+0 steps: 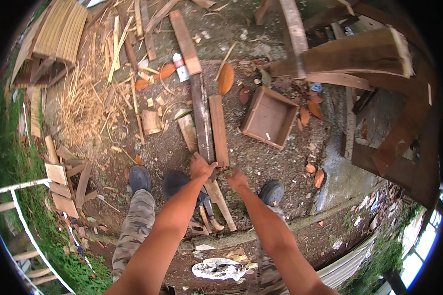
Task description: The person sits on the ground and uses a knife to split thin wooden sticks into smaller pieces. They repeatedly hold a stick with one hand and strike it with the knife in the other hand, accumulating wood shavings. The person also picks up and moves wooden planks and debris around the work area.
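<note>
A long dark weathered plank [202,113] lies on the ground in front of me, pointing away. My left hand [201,167] is closed over its near end, the thumb lying across the top. Close along its right side is a shorter reddish-brown board [218,128]. My right hand [237,179] is just beyond that board's near end, fingers curled together; whatever they may hold is too small to make out. A pale wood strip [220,204] runs from beneath my hands toward me. Beside it lie hand tools with wooden handles [205,219], partly hidden by my left arm.
A shallow wooden box [270,118] sits to the right, near large timbers [349,54]. A white-and-red bottle [180,67] lies beside another brown board [184,42]. Wood shavings [86,110] and a slatted wooden crate [59,34] are at left. My clogs [140,179] flank the planks.
</note>
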The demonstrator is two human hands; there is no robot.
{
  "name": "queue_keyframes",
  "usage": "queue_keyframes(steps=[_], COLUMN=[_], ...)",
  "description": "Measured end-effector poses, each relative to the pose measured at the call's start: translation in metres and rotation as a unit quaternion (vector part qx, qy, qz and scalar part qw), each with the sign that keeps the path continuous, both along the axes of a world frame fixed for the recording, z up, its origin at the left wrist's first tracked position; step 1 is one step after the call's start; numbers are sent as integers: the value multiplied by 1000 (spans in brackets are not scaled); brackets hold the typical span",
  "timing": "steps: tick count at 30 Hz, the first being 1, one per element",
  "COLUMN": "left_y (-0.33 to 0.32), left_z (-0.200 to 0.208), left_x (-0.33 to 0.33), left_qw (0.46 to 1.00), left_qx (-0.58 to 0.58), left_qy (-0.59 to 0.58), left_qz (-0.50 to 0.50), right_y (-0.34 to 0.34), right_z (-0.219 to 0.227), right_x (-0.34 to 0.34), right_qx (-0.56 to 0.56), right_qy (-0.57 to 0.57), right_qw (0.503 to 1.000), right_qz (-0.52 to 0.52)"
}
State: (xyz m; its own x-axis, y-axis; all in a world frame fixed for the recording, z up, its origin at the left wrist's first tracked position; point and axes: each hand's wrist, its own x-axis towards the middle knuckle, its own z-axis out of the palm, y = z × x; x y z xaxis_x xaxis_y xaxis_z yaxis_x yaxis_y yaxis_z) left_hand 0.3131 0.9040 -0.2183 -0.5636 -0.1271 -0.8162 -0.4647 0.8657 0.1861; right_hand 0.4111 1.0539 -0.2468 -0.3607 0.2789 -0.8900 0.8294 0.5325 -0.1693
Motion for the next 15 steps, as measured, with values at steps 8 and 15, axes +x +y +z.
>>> queue_keyframes(steps=[8, 15], left_y=[-5, -11], left_z=[-12, 8], left_x=[-4, -16], left_qw=[998, 998], left_qx=[8, 35], left_qy=[45, 35], left_qz=[43, 27], right_y=[-29, -37], right_z=[-55, -59], right_x=[-65, -56], right_qx=[37, 48], right_qy=[66, 124], right_qw=[997, 991], right_qz=[36, -27])
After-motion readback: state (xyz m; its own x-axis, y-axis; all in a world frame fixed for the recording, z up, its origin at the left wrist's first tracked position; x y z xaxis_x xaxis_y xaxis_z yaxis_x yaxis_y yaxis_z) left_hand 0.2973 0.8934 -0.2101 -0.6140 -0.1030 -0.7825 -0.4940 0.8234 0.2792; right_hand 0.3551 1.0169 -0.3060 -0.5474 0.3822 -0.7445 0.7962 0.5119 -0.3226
